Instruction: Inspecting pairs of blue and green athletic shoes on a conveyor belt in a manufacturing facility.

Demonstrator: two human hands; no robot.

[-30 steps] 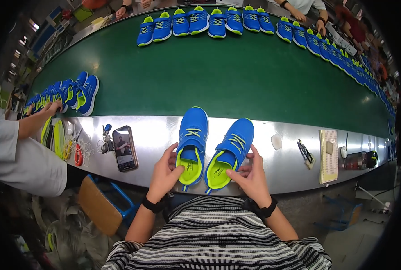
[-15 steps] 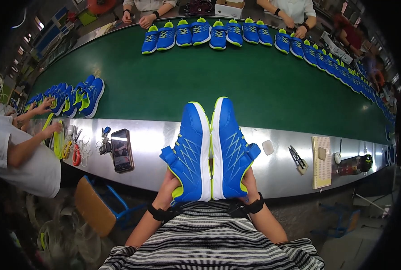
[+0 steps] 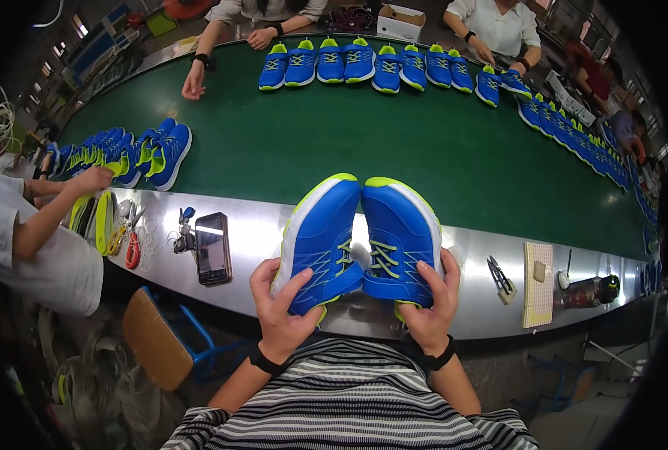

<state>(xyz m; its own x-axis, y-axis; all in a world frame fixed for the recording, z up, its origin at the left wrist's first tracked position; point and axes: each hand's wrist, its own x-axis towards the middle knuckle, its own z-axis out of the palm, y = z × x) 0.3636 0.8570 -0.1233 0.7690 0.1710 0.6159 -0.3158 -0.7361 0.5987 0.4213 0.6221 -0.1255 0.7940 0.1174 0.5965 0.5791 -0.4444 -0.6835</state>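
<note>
I hold a pair of blue sneakers with lime trim and white soles above the table's near edge. My left hand point(image 3: 283, 304) grips the left sneaker point(image 3: 323, 229) around its heel end, thumb on the side of the upper. In my right hand point(image 3: 433, 300) is the right sneaker point(image 3: 399, 225), held the same way. Both toes point away from me and meet or nearly meet at the front. Laces and blue straps turn inward, toward each other, while the white soles face outward. Black bands circle both my wrists.
Sneakers line the green belt's point(image 3: 289, 142) far side and stand at its left. On the metal ledge lie a phone point(image 3: 213, 251), keys point(image 3: 184, 232), orange-handled scissors point(image 3: 133, 250), snips point(image 3: 501, 277), a pad point(image 3: 537, 289) and a dark bottle point(image 3: 585, 292). Co-workers sit left and opposite; a chair point(image 3: 156, 341) is lower left.
Both sneakers have been turned over sideways: their soles, pressed together before, now face outward. My hands have come from the heel openings to the outer sides. A far co-worker's arm has reached over the belt.
</note>
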